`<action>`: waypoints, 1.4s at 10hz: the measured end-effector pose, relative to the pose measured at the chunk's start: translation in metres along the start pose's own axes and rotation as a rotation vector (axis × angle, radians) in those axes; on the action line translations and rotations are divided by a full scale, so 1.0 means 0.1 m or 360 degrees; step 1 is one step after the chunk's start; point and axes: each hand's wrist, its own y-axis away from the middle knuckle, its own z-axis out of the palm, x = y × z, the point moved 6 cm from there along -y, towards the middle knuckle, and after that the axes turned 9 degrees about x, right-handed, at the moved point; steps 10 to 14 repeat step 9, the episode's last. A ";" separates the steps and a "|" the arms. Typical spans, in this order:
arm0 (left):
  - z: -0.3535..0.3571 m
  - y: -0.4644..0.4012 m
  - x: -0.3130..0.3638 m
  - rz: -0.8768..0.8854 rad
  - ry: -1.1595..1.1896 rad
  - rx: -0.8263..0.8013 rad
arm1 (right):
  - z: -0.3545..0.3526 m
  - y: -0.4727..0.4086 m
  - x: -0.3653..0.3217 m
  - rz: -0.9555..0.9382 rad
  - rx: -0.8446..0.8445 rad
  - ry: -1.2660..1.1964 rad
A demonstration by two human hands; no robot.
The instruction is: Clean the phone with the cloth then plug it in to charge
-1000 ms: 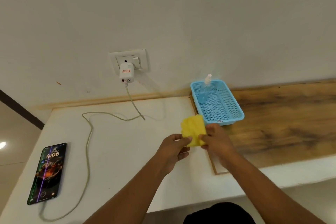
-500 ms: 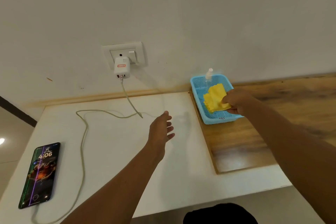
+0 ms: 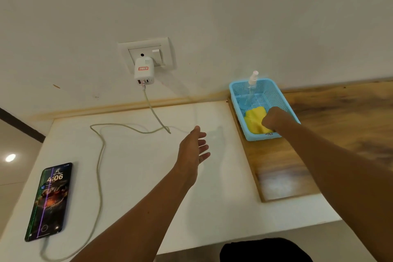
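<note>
Phone (image 3: 49, 202) nearest, lying face up at the near left corner of the white bench (image 3: 138, 176), screen lit and showing a clock. Its bottom edge meets a pale cable (image 3: 99, 168), which loops across the bench and rises to a white charger (image 3: 144, 69) in a wall socket (image 3: 146, 53); the phone looks plugged in, so the charging step appears done.

Further in, the left hand (image 3: 194, 149) hovers above the middle of the bench, fingers spread and relaxed, its grip wide and holding nothing, probably just idle.

Beyond it to the right, the right hand (image 3: 274, 119) reaches into a blue mesh basket (image 3: 287, 100) standing on a wooden board (image 3: 319, 134). Its fingers curl over a yellow cloth (image 3: 254, 119) lying in the near end of the basket, so the grip seems closed on the cloth; likely it is being put away.

A clear spray bottle (image 3: 251, 87) leans in the basket's far end, by the wall.
</note>
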 end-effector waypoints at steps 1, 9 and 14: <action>-0.02 0.00 0.00 0.0005 -0.0022 0.0003 | 0.03 0.02 0.04 -0.0045 0.0032 0.0078; -0.50 0.20 0.12 0.0166 -0.0015 0.0238 | -0.10 1.06 -0.35 -0.0366 0.0808 -0.0652; -0.50 0.20 0.12 0.0166 -0.0015 0.0238 | -0.10 1.06 -0.35 -0.0366 0.0808 -0.0652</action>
